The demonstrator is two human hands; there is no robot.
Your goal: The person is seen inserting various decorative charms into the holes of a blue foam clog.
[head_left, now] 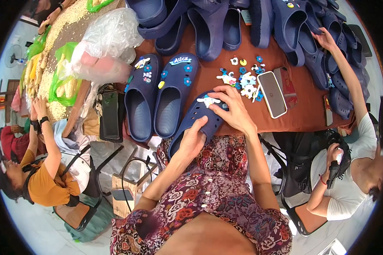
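Note:
A navy blue clog (190,120) with round holes is tilted at the table's front edge, above my lap. My left hand (193,139) grips it, thumb on the upper near the opening. My right hand (234,111) curls over the toe, its fingers and thumb around a white figure-shaped shoe charm (207,100) on the clog. Left of it stand two navy clogs, one (141,102) and another (173,93), both decorated with flower and figure charms. Beyond my right hand lies a loose pile of charms (245,83) in white, blue and yellow.
A white-edged phone (272,94) lies right of the charms. Many navy clogs (208,27) line the table's far side and right end. A clear plastic bag (108,40) sits at the left. One person (57,170) handles corn at the left; another (349,170) reaches among clogs at right.

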